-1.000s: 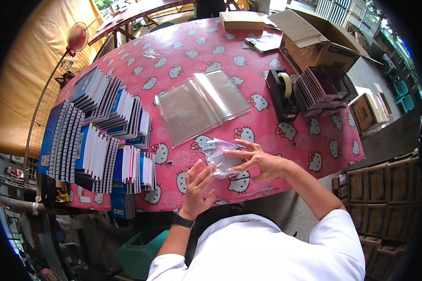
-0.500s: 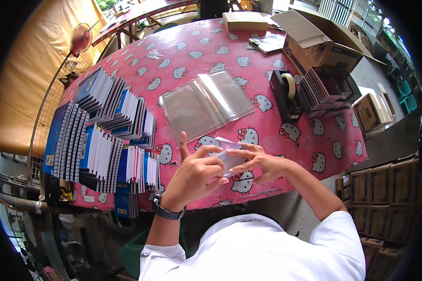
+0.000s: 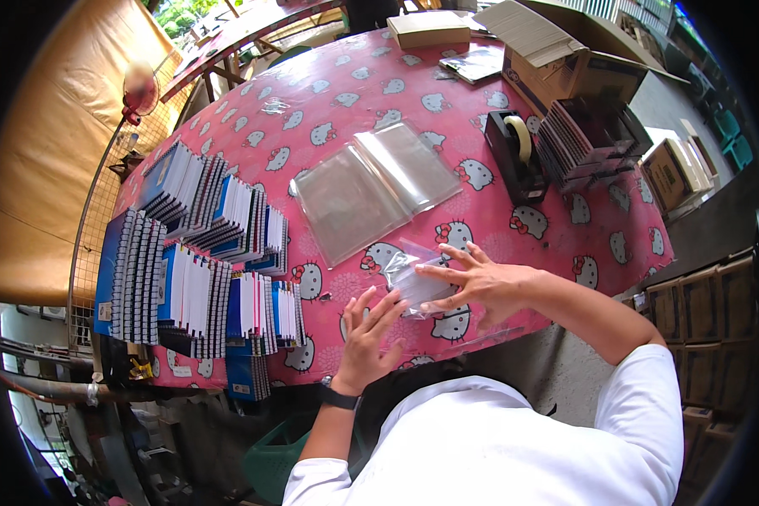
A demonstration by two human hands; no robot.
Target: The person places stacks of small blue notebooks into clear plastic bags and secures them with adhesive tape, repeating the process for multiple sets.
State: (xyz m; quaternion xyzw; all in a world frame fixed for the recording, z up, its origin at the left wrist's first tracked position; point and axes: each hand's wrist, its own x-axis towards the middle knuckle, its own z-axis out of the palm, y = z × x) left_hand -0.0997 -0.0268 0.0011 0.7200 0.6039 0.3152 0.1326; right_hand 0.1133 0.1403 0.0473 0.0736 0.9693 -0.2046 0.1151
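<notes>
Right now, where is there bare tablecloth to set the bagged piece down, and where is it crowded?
Free: the pink tablecloth beyond the stack of clear bags, and a strip between those bags and the tape dispenser. Crowded: the left edge, packed with spiral notebooks; the far right, with upright booklets and a cardboard box. Both hands, left hand and right hand, fill the near edge.

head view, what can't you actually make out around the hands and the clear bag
- What is inside the small clear bag: right hand covers part of it and the plastic glares.
- Left hand palm and any contact with the bag: only its back shows.
- Cardboard box contents: its flaps hide them.
- Notebook stacks covers: standing on edge, too small.
</notes>
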